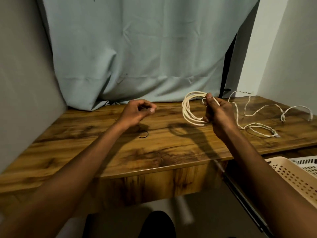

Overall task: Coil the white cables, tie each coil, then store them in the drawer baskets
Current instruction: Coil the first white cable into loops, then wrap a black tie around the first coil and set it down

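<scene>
My right hand (pixel 217 112) grips a coil of white cable (pixel 186 109) held upright above the wooden table (pixel 103 152). A second white cable (pixel 257 117) lies loose and twisted across the table's right side. My left hand (pixel 137 112) hovers over the table left of the coil, its fingers curled and fingertips pinched together; a thin dark tie seems to sit between them, though it is hard to make out. A black tie (pixel 145 134) lies curved on the table below that hand.
A beige perforated basket (pixel 295 177) and a white basket (pixel 307 164) sit in an open drawer at the lower right. A pale curtain (pixel 137 57) hangs behind the table, with walls on the left and right.
</scene>
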